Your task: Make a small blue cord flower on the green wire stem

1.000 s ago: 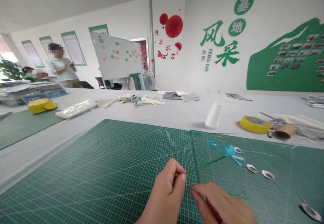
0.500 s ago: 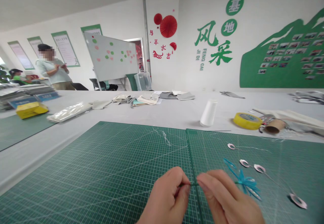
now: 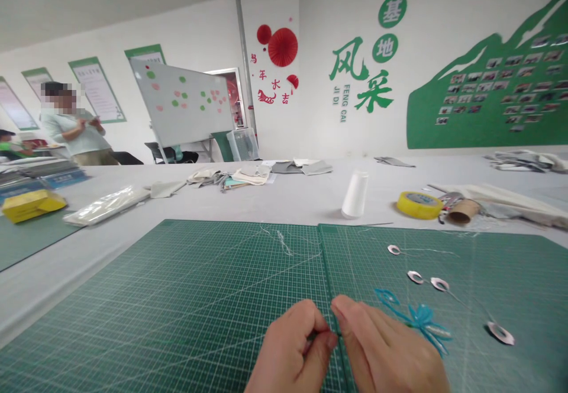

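Observation:
Over the green cutting mat (image 3: 213,286), my left hand (image 3: 293,345) is closed, thumb and forefinger pinched on a thin dark green stem (image 3: 339,335). Close on its right, my right hand (image 3: 386,342) pinches the same stem with its fingertips. From behind the right hand juts a blue looped flower (image 3: 423,320), which appears to sit on that stem. Most of the stem is hidden by the fingers. Beyond the flower, several small pale oval rings (image 3: 439,284) with fine threads lie on the mat.
A white thread cone (image 3: 355,195), yellow tape roll (image 3: 419,205) and cardboard tube (image 3: 462,211) stand behind the mat. Fabric pieces (image 3: 251,174) lie farther back. At left are a plastic-wrapped packet (image 3: 106,205) and a yellow box (image 3: 33,205). A person (image 3: 75,126) stands at far left.
The view has shifted slightly, so the background slides left. My hands have come closer together, leaving less stem showing between them; both keep their pinch.

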### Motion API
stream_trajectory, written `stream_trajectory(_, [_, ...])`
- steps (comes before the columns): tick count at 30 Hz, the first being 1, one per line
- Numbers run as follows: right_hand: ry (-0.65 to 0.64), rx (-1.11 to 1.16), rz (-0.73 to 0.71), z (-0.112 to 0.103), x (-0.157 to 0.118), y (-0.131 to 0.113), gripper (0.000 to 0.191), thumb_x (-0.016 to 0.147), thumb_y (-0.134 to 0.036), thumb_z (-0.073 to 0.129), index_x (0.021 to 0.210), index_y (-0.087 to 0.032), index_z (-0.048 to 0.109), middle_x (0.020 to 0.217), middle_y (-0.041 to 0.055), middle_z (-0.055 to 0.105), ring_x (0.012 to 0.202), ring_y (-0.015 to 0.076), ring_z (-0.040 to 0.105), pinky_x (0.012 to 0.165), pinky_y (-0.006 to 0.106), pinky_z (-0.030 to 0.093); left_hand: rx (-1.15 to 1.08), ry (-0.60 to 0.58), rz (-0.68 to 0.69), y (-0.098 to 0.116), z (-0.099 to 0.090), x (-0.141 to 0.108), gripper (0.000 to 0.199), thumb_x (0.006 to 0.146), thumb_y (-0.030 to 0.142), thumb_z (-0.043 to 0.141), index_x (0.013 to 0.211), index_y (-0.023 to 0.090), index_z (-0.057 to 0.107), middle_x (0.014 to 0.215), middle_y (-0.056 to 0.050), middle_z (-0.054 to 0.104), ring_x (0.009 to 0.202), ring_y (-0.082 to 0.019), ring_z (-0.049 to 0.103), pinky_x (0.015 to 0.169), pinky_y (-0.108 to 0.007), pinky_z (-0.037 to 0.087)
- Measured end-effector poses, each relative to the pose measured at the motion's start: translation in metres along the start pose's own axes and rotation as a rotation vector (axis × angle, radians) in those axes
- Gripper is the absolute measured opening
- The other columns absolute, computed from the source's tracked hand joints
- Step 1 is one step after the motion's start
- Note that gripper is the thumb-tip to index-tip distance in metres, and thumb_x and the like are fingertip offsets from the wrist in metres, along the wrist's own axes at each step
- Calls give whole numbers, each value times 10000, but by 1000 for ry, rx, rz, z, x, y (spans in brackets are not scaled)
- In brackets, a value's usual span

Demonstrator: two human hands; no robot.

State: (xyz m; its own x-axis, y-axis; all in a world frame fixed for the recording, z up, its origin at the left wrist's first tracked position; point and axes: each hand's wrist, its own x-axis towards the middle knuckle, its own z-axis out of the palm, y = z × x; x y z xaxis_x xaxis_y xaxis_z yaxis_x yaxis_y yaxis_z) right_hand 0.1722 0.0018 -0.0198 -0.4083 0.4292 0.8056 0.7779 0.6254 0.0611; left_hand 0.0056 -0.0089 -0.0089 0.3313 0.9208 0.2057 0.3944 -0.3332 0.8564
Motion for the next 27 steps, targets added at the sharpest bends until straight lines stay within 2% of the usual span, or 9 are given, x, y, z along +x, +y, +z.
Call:
stream_trajectory(5, [-40, 50, 42, -8, 1, 11, 191, 960, -174, 449, 1018, -180, 631, 830, 39, 744, 652, 167, 701, 567, 279, 483, 91, 129, -35, 2, -13, 2, 172, 876, 165, 442, 708, 200, 452, 663, 28, 423, 600, -136, 393, 563, -257, 307])
stream_trajectory(9, [-47, 97, 194, -22, 10, 34, 194, 960, -266, 472, 908, -208, 649, 760, 21, 719, 622, 164, 676, 578, 291, 475, 168, 174, -60, 2, -29, 4, 188, 900, 181, 425, 720, 198, 472, 677, 22, 435, 608, -139, 393, 564, -256, 302])
stream_trajectory(13, [-121, 209, 398, -31, 14, 66, 222, 922, -375, 516, 845, -234, 670, 715, -12, 686, 595, 142, 635, 563, 262, 480, 177, 104, -1, 3, -35, 2, 178, 879, 167, 450, 707, 193, 487, 681, 24, 428, 601, -131, 376, 566, -254, 287])
stream_trajectory(17, [-185, 302, 566, -29, 5, 92, 288, 868, -484, 567, 816, -230, 692, 481, -69, 467, 431, 122, 459, 415, 232, 393, -31, -4, -68, 9, -38, 2, 164, 840, 194, 503, 677, 190, 487, 644, 41, 377, 571, -119, 316, 546, -250, 259])
stream_trajectory(20, [-291, 354, 549, -21, -1, 99, 304, 909, -449, 526, 831, -204, 690, 476, -70, 451, 433, 116, 460, 410, 220, 396, -266, -63, -112, 11, -42, 1, 185, 830, 257, 554, 672, 189, 486, 636, 44, 365, 576, -117, 295, 538, -246, 250])
stream_trajectory(24, [-401, 354, 439, -6, -5, 91, 279, 909, -366, 543, 714, -213, 670, 450, -71, 485, 402, 106, 473, 369, 199, 370, -600, -41, -170, 9, -44, -1, 224, 832, 340, 606, 720, 187, 486, 613, 72, 337, 509, -84, 235, 484, -233, 179])
stream_trajectory(26, [-425, 333, 367, 1, -6, 84, 261, 874, -328, 584, 645, -227, 659, 474, -60, 533, 439, 119, 518, 414, 216, 419, -722, -25, -210, 9, -43, -1, 249, 831, 370, 626, 744, 186, 482, 602, 89, 320, 475, -64, 198, 464, -232, 137])
stream_trajectory(27, [-425, 319, 339, 3, -6, 80, 215, 853, -305, 606, 661, -234, 673, 535, -43, 588, 508, 140, 570, 484, 249, 472, -759, -16, -221, 8, -42, -1, 259, 829, 377, 635, 749, 184, 482, 593, 94, 316, 465, -57, 192, 460, -232, 125])
